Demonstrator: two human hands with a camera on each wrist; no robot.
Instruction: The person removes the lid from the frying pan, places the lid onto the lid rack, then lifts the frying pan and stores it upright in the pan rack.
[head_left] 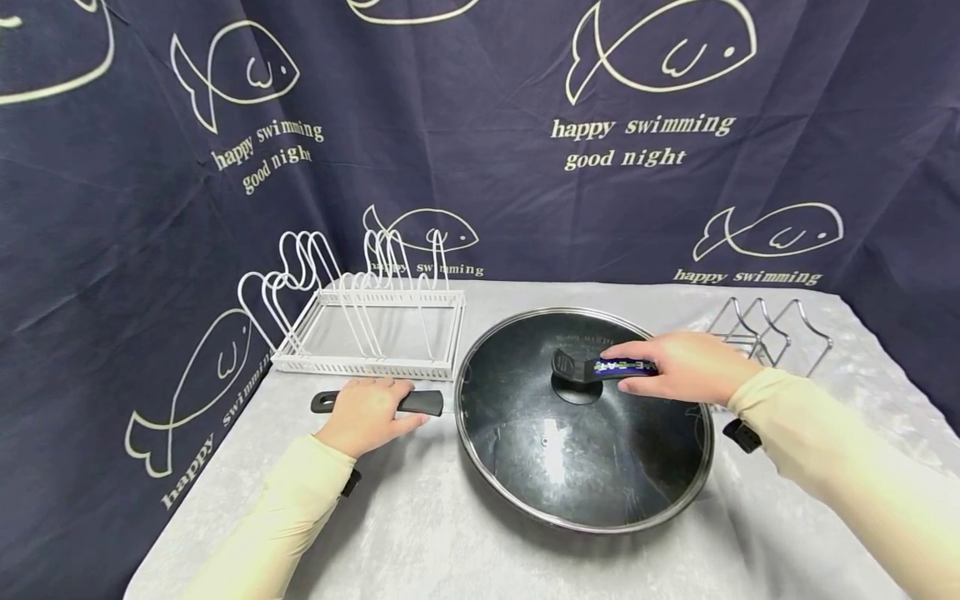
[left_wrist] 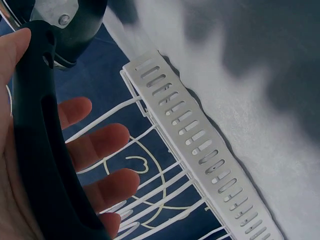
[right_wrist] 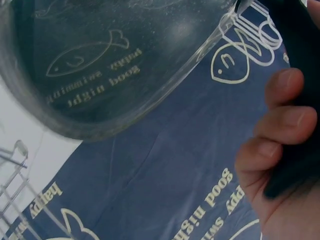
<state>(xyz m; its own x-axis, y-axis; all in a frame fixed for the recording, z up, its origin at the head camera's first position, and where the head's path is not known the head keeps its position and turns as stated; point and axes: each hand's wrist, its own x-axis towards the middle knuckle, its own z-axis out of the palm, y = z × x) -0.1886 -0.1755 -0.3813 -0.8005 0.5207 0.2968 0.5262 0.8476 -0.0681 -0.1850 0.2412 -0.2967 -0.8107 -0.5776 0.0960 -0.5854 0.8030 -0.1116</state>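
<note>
Head: right hand (head_left: 671, 367) grips lid handle (head_left: 592, 369), left hand (head_left: 367, 414) pan handle (head_left: 422, 402); glass lid (head_left: 570, 458) on pan (left_wrist: 84, 36), on table (head_left: 427, 533); left wrist: white rack (left_wrist: 186, 152) close, swinging pan could snag it; right wrist: uneven lift could tip lid.

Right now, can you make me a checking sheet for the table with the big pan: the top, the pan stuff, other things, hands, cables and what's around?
Surface: pale grey tabletop, shadows below the arms.
Job's things: glass lid covering the pan.
Clutter: white rack at left; wire rack at right, partly hidden.
Hands: left hand grips the pan handle; right hand holds the lid handle.
Cables: nothing seen.
Surroundings: dark blue cloth with fish drawings and words.
</note>
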